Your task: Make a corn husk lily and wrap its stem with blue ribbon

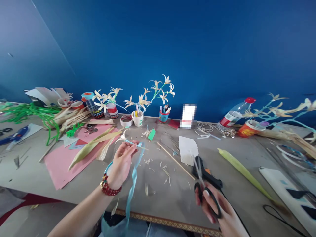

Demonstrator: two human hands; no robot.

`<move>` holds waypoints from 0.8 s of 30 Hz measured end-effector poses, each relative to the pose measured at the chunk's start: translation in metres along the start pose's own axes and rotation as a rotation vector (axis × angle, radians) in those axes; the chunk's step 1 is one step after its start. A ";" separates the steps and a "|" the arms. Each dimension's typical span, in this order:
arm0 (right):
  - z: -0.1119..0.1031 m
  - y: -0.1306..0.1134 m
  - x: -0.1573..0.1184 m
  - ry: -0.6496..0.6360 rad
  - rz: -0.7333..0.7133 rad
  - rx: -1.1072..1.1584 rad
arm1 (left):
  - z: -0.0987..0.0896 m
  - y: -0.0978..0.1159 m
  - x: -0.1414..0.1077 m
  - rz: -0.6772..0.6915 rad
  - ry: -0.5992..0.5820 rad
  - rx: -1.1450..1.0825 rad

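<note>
Head view: littered grey table, blue wall behind; left hand pinches a flower stem, right hand grips scissors.

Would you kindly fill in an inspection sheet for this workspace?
Surface: grey tabletop, strewn with small pale scraps.
Things in hand: pale flower on a thin stem; blue ribbon hanging toward the near edge; black-handled scissors.
Clutter: pink paper, a wooden stick, a black glue gun beyond the scissors.
Left hand: pinching the flower's stem, ribbon at its fingertips.
Right hand: holding the scissors by the handles.
Cables: white cord coiled near the wall; black cord at the right, its ends unclear.
Surroundings: blue wall behind; red-capped bottle near it. Other people: nothing seen.
</note>
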State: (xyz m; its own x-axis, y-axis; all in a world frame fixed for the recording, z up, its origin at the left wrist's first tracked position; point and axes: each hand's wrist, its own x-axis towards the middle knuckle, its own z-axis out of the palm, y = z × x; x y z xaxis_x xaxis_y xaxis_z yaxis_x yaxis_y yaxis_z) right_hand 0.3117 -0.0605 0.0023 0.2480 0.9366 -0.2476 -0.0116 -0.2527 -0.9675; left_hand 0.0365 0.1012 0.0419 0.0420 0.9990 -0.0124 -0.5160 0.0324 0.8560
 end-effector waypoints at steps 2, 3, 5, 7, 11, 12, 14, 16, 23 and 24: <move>0.000 -0.001 -0.002 0.012 -0.029 -0.009 | -0.005 0.002 0.001 0.020 -0.057 0.158; 0.001 -0.003 -0.004 -0.017 -0.036 -0.027 | -0.006 0.003 0.001 0.000 -0.100 0.207; 0.006 -0.012 -0.006 -0.101 -0.037 -0.053 | -0.003 0.005 -0.002 -0.078 -0.187 0.229; 0.013 -0.024 -0.007 -0.182 -0.017 -0.039 | 0.004 0.010 -0.005 -0.175 -0.272 0.193; 0.024 -0.045 -0.001 -0.377 0.059 -0.005 | 0.019 0.024 -0.008 -0.278 -0.414 0.160; 0.027 -0.048 0.002 -0.418 0.074 -0.011 | 0.022 0.027 -0.007 -0.272 -0.437 0.172; 0.030 -0.053 0.008 -0.474 0.073 -0.043 | 0.026 0.033 -0.006 -0.235 -0.456 0.198; 0.034 -0.056 0.015 -0.517 0.045 -0.090 | 0.029 0.036 -0.004 -0.211 -0.460 0.206; 0.042 -0.061 0.029 -0.578 0.021 -0.213 | 0.032 0.036 0.009 -0.279 -0.486 0.137; 0.042 -0.062 0.030 -0.587 0.025 -0.222 | 0.031 0.036 0.010 -0.295 -0.496 0.130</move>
State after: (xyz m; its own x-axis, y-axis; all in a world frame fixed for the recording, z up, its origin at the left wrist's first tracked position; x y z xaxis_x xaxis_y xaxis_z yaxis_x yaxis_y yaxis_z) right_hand 0.2789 -0.0061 0.0524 -0.3237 0.8909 -0.3186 0.2070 -0.2619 -0.9426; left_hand 0.0446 0.1114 0.0886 0.5791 0.8141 -0.0430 -0.3144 0.2717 0.9096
